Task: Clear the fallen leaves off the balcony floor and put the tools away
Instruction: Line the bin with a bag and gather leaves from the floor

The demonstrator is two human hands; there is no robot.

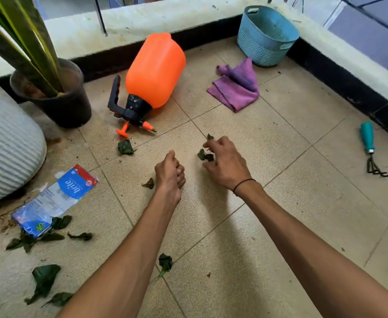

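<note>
The right hand [225, 164] pinched dry leaves [205, 154] (light, probably brittle; best gathered in loose bunches); the left hand [170, 174], at its nine o'clock, curled empty.

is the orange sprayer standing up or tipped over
Tipped over. The orange sprayer lies on its side on the floor tiles, its black pump head and nozzle pointing toward the camera, its base toward the balcony wall.

From our hands, the sprayer [153, 75] lies on the floor [280, 138] at eleven o'clock, the cloth [235, 88] at one with the basket [266, 35] behind it, the hand rake [369, 145] at three, the packet [55, 198] at nine.
</note>
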